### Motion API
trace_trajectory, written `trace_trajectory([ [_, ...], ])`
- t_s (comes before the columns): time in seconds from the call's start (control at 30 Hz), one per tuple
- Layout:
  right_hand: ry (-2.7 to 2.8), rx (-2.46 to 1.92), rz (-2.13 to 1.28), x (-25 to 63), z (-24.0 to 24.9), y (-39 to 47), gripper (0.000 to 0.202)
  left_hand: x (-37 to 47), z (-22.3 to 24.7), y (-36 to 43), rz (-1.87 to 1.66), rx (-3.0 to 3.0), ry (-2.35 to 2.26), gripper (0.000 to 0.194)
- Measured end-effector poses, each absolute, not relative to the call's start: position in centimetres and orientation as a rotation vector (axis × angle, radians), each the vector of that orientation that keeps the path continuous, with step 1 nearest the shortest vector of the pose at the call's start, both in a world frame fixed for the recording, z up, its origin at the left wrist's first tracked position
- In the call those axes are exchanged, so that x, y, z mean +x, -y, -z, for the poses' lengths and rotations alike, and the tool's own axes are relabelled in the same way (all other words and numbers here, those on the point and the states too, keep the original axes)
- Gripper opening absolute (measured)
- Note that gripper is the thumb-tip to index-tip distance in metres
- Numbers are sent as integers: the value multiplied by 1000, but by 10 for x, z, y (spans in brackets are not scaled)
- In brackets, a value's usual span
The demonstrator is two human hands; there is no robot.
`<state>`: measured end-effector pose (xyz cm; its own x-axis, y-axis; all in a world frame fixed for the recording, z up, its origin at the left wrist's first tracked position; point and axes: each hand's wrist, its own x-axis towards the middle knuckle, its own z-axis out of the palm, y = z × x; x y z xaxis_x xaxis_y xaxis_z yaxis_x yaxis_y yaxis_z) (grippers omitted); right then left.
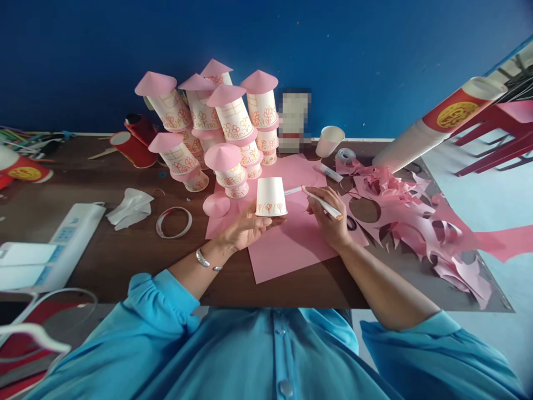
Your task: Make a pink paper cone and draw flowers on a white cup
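Note:
My left hand (245,229) grips a white paper cup (270,194), turned upside down, with red flowers drawn along its rim. In my right hand (328,214) is a marker pen (322,203), held just right of the cup; whether its tip touches the cup I cannot tell. Under both hands lie pink paper sheets (287,255). Beyond the cup stands a group of paper-cup towers (235,119) with pink cone roofs and drawn flowers. A loose pink cone (216,205) rests left of my left hand.
Pink paper scraps (416,216) cover the table's right side, beside a tall stack of cups (437,128). A white cup (330,141) and a tape roll (345,156) stand behind. A tape ring (174,223), crumpled white paper (131,208) and a power strip (69,244) lie left.

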<state>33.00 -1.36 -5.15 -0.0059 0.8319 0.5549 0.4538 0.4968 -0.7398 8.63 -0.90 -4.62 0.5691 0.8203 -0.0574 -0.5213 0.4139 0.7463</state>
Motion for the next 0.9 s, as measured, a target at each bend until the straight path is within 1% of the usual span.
trace_trajectory([
  [0.07,1637,-1124,-417,330,52,13,22,86,47,9,-881,753,-452,48],
  [0.13,1639,-1131,-407,330,52,12,22,86,48,9,-877,767,-448,46],
  [0.3,1631,-1111,-395,330,49,14,19,86,47,9,-867,759,-450,63],
  [0.47,1472,-1047,-527,329,32,38,12,86,46,6,-863,726,-458,68],
  [0.53,1502,-979,-495,326,21,50,7,86,47,6,-866,725,-470,70],
  [0.6,1591,-904,-436,321,10,60,9,86,47,6,-863,742,-481,70],
  [0.67,1702,-830,-371,316,1,65,13,85,46,7,-836,776,-490,70],
  [0.73,1783,-848,-330,311,-3,67,15,85,45,8,-806,807,-503,68],
  [0.9,1839,-879,-305,305,2,65,16,86,42,11,-783,818,-545,59],
])
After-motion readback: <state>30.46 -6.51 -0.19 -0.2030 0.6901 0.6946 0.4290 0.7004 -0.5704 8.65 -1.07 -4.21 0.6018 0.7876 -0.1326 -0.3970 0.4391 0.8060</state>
